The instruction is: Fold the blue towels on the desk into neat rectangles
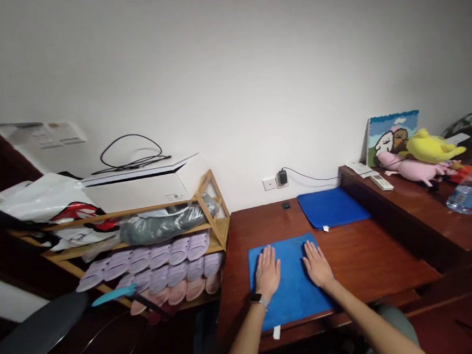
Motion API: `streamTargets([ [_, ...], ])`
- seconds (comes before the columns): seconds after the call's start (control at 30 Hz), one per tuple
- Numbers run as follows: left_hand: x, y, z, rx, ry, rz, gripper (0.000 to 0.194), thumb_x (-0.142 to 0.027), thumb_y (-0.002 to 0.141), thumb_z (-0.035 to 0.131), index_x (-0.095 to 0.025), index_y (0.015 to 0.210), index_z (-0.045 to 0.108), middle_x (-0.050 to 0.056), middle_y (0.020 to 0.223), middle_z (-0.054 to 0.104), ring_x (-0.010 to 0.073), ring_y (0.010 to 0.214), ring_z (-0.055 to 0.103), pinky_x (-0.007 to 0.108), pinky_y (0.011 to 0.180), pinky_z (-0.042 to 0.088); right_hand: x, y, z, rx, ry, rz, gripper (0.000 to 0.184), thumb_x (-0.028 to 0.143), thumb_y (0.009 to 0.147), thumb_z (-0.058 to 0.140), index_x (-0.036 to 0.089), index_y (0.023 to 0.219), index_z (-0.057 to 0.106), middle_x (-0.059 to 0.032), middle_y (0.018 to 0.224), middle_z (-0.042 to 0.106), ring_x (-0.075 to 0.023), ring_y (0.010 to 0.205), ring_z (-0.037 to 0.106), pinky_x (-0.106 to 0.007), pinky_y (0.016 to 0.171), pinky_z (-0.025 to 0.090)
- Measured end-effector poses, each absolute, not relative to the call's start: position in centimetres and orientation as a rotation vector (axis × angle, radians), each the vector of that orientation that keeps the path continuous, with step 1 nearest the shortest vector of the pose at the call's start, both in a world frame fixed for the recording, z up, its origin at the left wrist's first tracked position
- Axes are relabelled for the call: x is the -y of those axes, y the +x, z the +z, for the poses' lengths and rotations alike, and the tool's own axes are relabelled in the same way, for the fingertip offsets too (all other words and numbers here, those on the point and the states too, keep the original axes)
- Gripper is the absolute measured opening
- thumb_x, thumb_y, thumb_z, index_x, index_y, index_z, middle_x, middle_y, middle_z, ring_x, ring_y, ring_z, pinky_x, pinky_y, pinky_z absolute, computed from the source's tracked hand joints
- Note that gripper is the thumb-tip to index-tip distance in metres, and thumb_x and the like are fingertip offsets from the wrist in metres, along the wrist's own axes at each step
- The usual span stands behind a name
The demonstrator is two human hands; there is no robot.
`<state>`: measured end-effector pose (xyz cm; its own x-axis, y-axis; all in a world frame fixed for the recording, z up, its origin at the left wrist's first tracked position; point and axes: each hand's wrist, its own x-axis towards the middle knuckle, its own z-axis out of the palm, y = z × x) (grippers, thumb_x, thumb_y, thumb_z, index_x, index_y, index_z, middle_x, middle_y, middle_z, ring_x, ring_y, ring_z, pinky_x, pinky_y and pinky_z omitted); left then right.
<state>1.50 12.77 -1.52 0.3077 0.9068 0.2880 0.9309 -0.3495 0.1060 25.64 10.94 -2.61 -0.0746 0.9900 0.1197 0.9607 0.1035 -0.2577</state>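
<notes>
Two bare forearms in view, no sleeves. Left hand (267,272) and right hand (317,264): no gloves, no rings visible. Small dark square-faced wristwatch on pale grey band (258,300) worn at left wrist; right wrist bare

Plain white wall (228,64) behind, evenly lit; dark red-brown wooden bench (370,254) against it, raised side ledge (424,207) at right; wall socket (269,184) with black charger (283,177) plugged in; bamboo shoe rack (207,222) at left holding rows of slippers (164,257); white box (139,186) on top.
</notes>
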Motion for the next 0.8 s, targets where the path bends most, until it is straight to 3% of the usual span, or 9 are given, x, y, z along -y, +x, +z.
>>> streamTargets([
  [0.23,-8.3,9.2,-3.1,1.548,-2.76,-0.451,0.058,-0.043,0.11,0.018,-0.025,0.162,0.036,0.004,0.167,0.041,0.0201,0.157,0.033,0.047,0.13,0.026,-7.2,24.5,-3.0,2.242,-1.944,0.26,0.067,0.039,0.105,0.021,0.009,0.165,0.027,-0.0096,0.172,0.02,-0.023,0.161,0.014,-0.044,0.131,0.011],
  [0.53,-8.9,-4.0,-3.4,1.871,-2.457,-0.319,0.063,-0.05,0.109,0.023,-0.021,0.163,0.034,0.01,0.169,0.037,0.0257,0.157,0.032,0.05,0.127,0.031,-7.3,24.2,-2.0,2.163,-1.972,0.347,0.07,0.046,0.106,0.015,0.01,0.166,0.023,-0.0079,0.173,0.019,-0.0211,0.161,0.012,-0.042,0.131,0.008],
  [0.8,-8.3,-5.6,-2.7,1.895,-2.365,-0.321,0.061,-0.044,0.107,0.028,-0.02,0.164,0.032,0.009,0.168,0.038,0.0253,0.156,0.033,0.05,0.128,0.029,-7.0,24.8,-1.5,2.158,-1.967,0.355,0.07,0.048,0.107,0.014,0.012,0.166,0.024,-0.0088,0.173,0.02,-0.0224,0.161,0.014,-0.044,0.131,0.011],
])
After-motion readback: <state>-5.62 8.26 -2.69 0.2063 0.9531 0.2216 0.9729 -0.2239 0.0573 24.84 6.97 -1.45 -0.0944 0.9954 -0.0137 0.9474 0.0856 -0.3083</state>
